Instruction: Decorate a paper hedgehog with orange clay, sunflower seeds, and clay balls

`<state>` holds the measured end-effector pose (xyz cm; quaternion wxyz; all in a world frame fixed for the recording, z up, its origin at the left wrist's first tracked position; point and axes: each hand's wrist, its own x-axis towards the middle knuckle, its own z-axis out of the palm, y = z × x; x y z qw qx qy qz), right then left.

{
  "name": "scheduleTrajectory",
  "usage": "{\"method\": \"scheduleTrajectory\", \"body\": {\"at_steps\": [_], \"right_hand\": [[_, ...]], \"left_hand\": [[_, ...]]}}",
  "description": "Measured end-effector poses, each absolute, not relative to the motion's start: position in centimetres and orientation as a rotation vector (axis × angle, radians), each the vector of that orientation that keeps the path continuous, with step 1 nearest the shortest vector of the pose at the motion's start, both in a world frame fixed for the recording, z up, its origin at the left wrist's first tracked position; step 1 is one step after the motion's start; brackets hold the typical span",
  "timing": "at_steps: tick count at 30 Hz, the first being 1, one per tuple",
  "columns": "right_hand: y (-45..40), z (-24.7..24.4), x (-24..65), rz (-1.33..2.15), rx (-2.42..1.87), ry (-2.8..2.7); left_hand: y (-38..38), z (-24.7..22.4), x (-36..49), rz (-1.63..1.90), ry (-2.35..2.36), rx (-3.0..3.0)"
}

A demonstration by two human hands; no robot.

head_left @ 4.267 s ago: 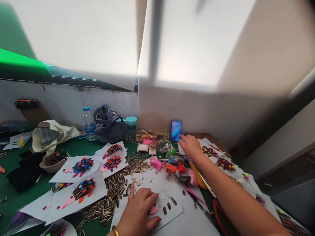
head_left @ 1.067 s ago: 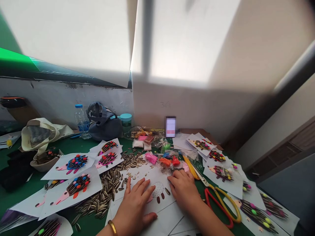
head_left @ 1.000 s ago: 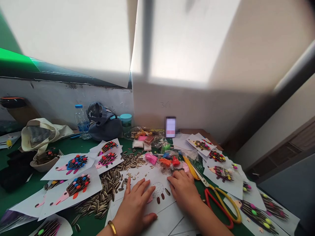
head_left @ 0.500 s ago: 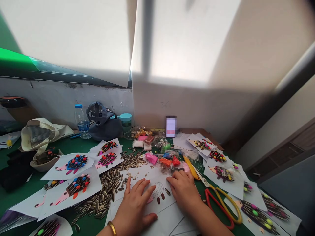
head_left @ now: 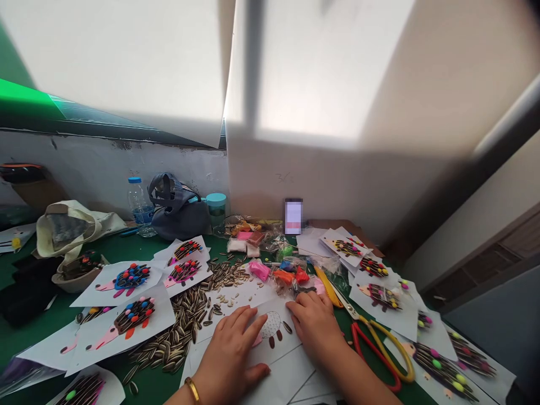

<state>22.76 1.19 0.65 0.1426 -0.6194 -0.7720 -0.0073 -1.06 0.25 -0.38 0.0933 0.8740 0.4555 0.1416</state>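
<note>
A sheet of white paper (head_left: 278, 351) lies before me with a partly covered hedgehog drawing (head_left: 271, 326), its back a scaly outline with two brown feet. My left hand (head_left: 236, 346), a gold bangle at its wrist, rests flat over the sheet's left side, fingers spread. Pink clay shows beside its fingertips. Across the drawing, my right hand (head_left: 314, 323) lies on the sheet's right edge, fingers bent slightly and holding nothing that I can see. A single sunflower seed (head_left: 287, 327) lies between the drawing and that hand.
Striped sunflower seeds (head_left: 181, 320) are heaped to the left. Bagged coloured clay (head_left: 287, 275) sits behind my hands. Scissors (head_left: 375, 343) and a yellow cutter (head_left: 328, 286) lie right. Finished hedgehog cards (head_left: 130, 320) flank both sides. A phone (head_left: 293, 216), bottle (head_left: 140, 208) and bag (head_left: 179, 216) stand behind.
My left hand has moved slightly, its fingers drawn a little closer together. The right hand stays in place on the sheet.
</note>
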Motion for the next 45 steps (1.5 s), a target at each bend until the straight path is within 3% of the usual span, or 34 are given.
{"method": "scheduleTrajectory", "body": {"at_steps": [45], "right_hand": [[0.7,1.3,22.7,0.012,-1.73,-2.236]], "left_hand": [[-0.2,1.6,-0.4,0.295,1.33,2.538]]}}
